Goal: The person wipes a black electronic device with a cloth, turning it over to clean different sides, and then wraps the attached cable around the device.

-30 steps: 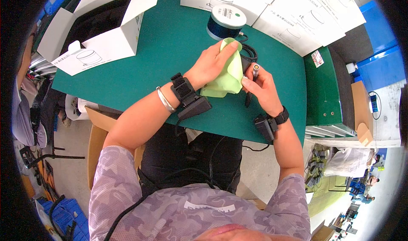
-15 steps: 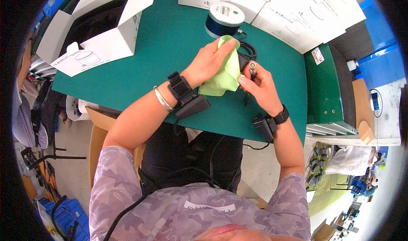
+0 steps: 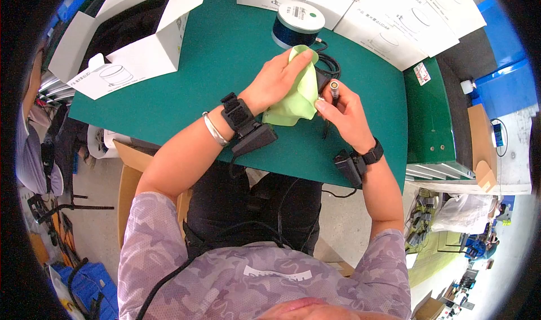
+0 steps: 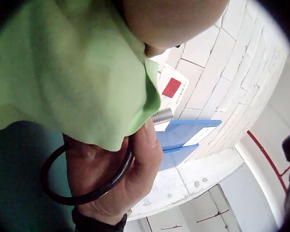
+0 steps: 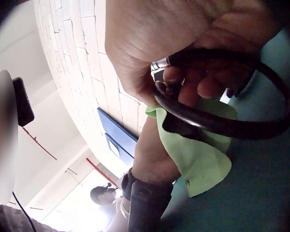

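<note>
My left hand (image 3: 273, 82) grips a light green cloth (image 3: 297, 101), thumb on top, at the middle of the table. A dark block (image 3: 323, 82) shows behind the cloth's right edge, mostly hidden by it. Just right of the cloth, my right hand (image 3: 348, 117) holds a black cable (image 5: 222, 123), which bends in a loop beside the fingers in the right wrist view. The cable's silver metal connector (image 3: 335, 87) points up out of that hand. Beyond both hands stands a round lidar sensor (image 3: 297, 27) with a white top, its cable coiled (image 3: 331, 67) beside it.
On the green table (image 3: 220, 66) an opened white carton (image 3: 138, 72) stands at the left. More white lidar cartons (image 3: 389, 27) line the back right. A green cabinet (image 3: 431, 122) adjoins the table's right side.
The view has shifted slightly. Both hands have moved a little left, the cloth and the cable still in their grip. The connector now points more toward the head camera.
</note>
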Demonstrator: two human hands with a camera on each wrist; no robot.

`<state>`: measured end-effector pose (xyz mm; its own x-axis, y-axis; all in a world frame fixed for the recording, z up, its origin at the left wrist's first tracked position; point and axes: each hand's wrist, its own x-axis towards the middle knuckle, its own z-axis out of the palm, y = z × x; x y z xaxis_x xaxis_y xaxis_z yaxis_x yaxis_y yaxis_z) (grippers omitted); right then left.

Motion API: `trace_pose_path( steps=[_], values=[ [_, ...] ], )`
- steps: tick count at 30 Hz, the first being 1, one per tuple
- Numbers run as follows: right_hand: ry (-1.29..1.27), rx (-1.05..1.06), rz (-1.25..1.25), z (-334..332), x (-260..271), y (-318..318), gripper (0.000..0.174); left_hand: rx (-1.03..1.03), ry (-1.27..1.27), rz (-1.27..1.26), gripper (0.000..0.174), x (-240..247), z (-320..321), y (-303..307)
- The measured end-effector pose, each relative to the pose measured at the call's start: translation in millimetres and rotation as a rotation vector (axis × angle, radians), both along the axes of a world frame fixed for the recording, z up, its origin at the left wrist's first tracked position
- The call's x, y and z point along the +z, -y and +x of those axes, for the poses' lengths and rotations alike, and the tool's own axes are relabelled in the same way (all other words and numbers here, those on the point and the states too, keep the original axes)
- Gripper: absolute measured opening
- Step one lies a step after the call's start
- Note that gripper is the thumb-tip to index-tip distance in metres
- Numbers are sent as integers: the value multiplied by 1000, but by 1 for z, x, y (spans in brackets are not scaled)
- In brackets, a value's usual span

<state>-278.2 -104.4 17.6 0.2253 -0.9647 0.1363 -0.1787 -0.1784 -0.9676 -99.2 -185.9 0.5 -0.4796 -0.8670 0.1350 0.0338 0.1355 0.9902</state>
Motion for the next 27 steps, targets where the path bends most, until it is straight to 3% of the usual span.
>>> trace_pose_path(
  steps=[27],
  values=[
    [-123,-26,-58,3,7,-3,26,1,28,43,47,5,0,-1]
  ],
)
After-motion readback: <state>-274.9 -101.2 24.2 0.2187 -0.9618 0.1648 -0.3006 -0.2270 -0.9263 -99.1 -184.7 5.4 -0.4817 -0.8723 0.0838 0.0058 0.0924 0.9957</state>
